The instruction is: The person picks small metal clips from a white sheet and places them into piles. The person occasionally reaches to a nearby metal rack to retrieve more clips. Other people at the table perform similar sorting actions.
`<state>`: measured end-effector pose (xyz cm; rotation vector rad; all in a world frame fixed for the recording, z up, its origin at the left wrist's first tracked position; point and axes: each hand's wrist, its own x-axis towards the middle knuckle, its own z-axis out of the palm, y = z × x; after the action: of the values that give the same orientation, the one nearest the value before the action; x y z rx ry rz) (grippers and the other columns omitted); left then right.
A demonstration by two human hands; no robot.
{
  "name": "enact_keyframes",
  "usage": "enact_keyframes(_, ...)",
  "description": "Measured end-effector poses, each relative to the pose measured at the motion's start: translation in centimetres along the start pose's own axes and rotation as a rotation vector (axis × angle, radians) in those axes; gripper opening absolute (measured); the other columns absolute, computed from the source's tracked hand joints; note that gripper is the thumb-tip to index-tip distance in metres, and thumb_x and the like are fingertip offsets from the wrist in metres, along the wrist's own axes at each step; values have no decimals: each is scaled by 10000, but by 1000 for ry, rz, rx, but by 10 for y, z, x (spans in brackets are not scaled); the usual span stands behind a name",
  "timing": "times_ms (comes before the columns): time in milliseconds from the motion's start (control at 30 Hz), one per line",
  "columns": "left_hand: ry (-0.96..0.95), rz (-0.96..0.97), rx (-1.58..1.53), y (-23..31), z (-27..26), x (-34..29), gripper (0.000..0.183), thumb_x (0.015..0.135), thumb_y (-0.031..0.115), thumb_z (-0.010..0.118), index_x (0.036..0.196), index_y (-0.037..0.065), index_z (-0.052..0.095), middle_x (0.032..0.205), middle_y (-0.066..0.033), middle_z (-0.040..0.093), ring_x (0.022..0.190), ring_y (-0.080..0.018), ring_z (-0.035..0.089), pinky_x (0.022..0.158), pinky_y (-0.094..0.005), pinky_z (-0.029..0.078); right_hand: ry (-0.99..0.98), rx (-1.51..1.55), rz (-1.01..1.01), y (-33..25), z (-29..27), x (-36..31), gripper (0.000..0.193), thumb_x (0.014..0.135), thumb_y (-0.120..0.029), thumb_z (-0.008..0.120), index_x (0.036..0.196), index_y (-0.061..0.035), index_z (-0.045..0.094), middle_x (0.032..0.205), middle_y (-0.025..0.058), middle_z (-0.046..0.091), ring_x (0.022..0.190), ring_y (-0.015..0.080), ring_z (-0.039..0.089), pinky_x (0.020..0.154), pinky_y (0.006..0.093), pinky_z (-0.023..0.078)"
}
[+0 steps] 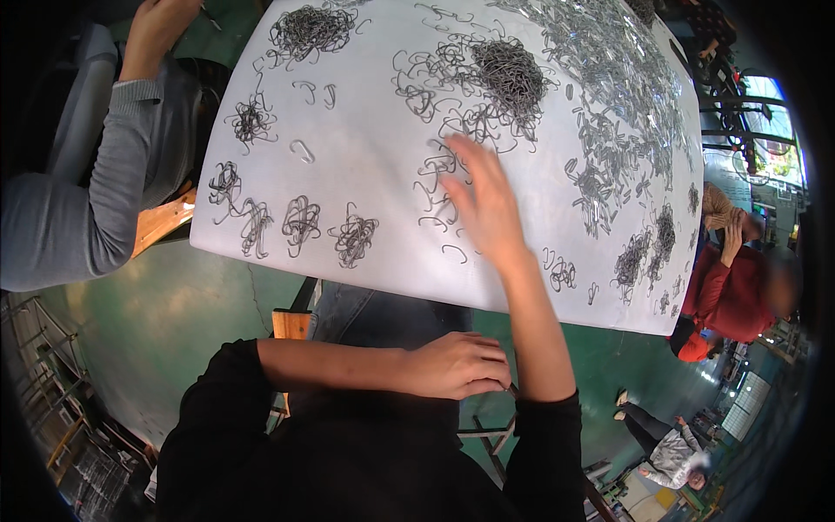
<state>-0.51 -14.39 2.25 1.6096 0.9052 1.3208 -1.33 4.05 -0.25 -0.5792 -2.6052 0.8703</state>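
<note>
My right hand reaches over the white tabletop, thumb and fingers apart, with nothing visible in it. Its fingertips are over loose bent-wire hooks scattered on the surface. Beyond them lies a dense pile of grey wire hooks. My left hand is held across my body in front of the table edge, close to my right forearm. Its fingers are curled downward, and the palm is hidden. Several small hook clusters, including one tangled heap, lie along the near left edge.
Small shiny metal pieces cover the table's right side. A grey-sleeved person's arm is at the left, beside another hook pile. A person in red works at the right edge. Another person is farther off on the green floor.
</note>
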Motion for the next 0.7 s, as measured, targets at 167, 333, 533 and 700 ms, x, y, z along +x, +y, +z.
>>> enact_keyframes(167,6,12,19,5,0,2,84,873,135,654,929,81,622,919,-37,599,884,-246,588,753,-372,484,-11,-74,153,20,-21,81,92,859,-134,654,918,-90,710,924,69,666,857,280,648,733,394,516)
enact_keyframes(333,19,-2,34,4,3,-1,91,864,139,656,925,84,615,925,-39,587,897,-248,584,757,-376,486,-145,-165,170,31,-23,93,69,833,-102,672,881,-78,716,903,73,673,835,250,647,756,373,511)
enact_keyframes(533,23,-21,48,2,5,-2,92,850,161,662,880,83,626,878,-35,588,870,-233,585,780,-360,513,-168,-197,176,39,-22,100,103,836,-87,630,859,-120,725,922,67,682,878,261,648,774,387,514)
enact_keyframes(700,57,-2,43,-1,3,-2,92,850,159,662,886,82,627,872,-35,591,865,-233,586,773,-358,515,-434,-478,284,38,-39,104,195,835,-38,578,878,-154,728,963,73,680,913,265,645,786,392,514)
